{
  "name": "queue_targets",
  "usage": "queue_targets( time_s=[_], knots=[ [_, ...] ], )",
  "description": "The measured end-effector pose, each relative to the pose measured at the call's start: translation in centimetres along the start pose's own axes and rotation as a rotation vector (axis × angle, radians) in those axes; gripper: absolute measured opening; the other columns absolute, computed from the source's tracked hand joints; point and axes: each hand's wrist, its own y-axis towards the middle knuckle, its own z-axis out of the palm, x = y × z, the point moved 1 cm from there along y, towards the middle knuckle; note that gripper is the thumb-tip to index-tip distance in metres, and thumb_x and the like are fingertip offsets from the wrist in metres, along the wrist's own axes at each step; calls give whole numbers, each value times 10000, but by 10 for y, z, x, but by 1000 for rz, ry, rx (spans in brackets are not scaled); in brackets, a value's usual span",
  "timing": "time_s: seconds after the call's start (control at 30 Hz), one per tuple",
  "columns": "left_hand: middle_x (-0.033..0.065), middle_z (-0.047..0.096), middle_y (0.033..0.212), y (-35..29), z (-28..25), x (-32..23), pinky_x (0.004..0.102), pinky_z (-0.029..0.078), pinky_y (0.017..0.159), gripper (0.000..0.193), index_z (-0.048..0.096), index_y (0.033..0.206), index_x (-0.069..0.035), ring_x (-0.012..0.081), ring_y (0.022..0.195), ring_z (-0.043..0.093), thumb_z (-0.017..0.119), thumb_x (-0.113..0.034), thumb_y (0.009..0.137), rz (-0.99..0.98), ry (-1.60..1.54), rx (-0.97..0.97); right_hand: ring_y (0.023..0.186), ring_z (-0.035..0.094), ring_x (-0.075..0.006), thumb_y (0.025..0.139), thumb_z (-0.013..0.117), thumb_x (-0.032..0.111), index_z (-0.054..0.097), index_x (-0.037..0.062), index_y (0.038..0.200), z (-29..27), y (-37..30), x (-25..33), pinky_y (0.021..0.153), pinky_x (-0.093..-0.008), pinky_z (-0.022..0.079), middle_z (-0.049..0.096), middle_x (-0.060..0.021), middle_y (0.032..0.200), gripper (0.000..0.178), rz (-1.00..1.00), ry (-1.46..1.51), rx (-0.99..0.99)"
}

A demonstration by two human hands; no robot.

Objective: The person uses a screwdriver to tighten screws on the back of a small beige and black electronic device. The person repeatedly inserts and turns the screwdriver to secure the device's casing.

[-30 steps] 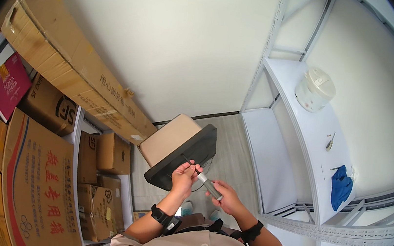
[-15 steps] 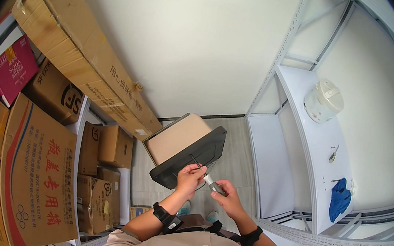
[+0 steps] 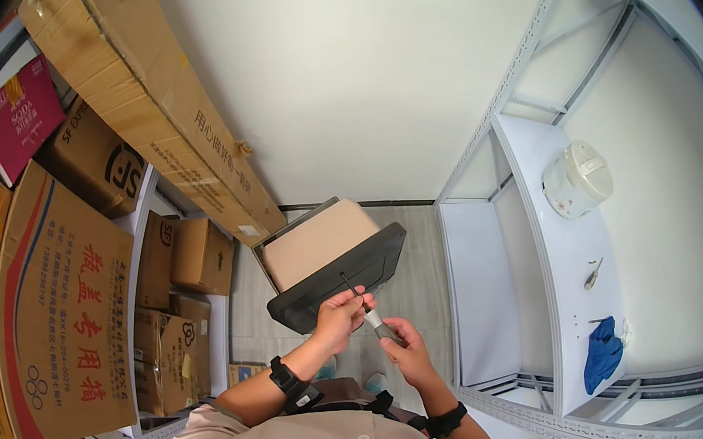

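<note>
Between my hands is a screwdriver (image 3: 376, 322) with a grey handle, its long dark shaft slanting up and left. My left hand (image 3: 341, 317) is closed, its fingertips pinching around the shaft end nearest the handle. My right hand (image 3: 408, 353) has its fingers and thumb closed on the grey handle. Just beyond the fingers lies a black, rounded-corner panel (image 3: 298, 301), fixed against a beige block (image 3: 322, 242). The shaft's tip overlaps the panel; whether it touches cannot be made out.
Cardboard boxes (image 3: 68, 308) fill the shelf at left, with a long carton (image 3: 156, 99) leaning above them. A white shelf (image 3: 561, 333) at right bears a rice cooker (image 3: 578, 182), a small tool (image 3: 594, 274) and a blue cloth-like bundle (image 3: 604, 356).
The whole view has shifted slightly. My right fingers sit a little differently around the handle; both hands keep their hold on the screwdriver.
</note>
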Motion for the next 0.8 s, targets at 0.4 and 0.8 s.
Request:
queue_targets(
  time_s=[0.4, 0.8],
  knots=[
    [44, 684, 912, -7, 10, 2, 239, 525, 643, 183, 587, 1086, -61, 118, 851, 657, 632, -98, 913, 46, 90, -134, 654, 517, -119, 918, 560, 116, 503, 53, 1278, 1, -7, 7, 556, -259, 402, 614, -82, 956, 369, 74, 251, -37],
    [40, 674, 1003, -18, 18, -4, 268, 536, 691, 254, 554, 1174, -68, 120, 841, 643, 603, -127, 932, 4, 71, -106, 652, 514, -81, 866, 646, 113, 569, 60, 1190, 0, -3, -1, 539, -239, 406, 591, -28, 883, 337, -19, -31, -62]
  ],
)
